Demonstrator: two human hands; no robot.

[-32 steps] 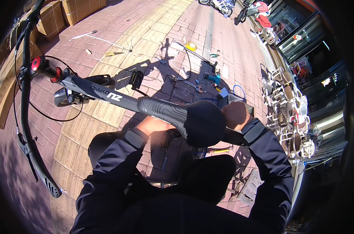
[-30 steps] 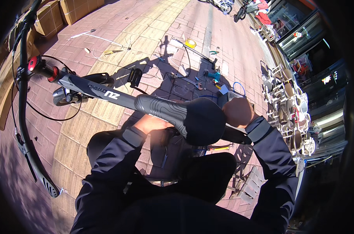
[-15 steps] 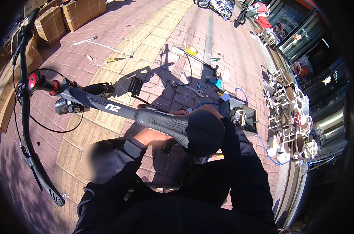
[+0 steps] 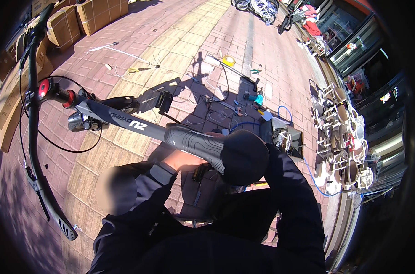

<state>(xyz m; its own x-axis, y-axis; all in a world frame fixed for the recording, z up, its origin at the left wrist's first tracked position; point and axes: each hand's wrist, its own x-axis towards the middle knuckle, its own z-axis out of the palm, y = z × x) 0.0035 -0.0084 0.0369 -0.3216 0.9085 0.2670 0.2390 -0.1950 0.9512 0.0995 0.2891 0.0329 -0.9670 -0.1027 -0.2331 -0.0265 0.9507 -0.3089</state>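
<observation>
One saddle, mid-frame, is pointing nose left, your left hand just below; right sleeve is ending behind rear; both hands' opening, hold: cannot tell.

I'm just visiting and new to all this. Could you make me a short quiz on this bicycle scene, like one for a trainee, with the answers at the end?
1. Multiple choice: what colour is the ring-shaped roll lying on the paving?
a) red
b) yellow
c) purple

2. True or false: in the picture, the handlebar is to the left of the bicycle saddle.

3. Fill in the missing word: at the upper left, beyond the handlebar, are several brown ____ boxes.

Key:
1. b, yellow
2. True
3. cardboard
</observation>
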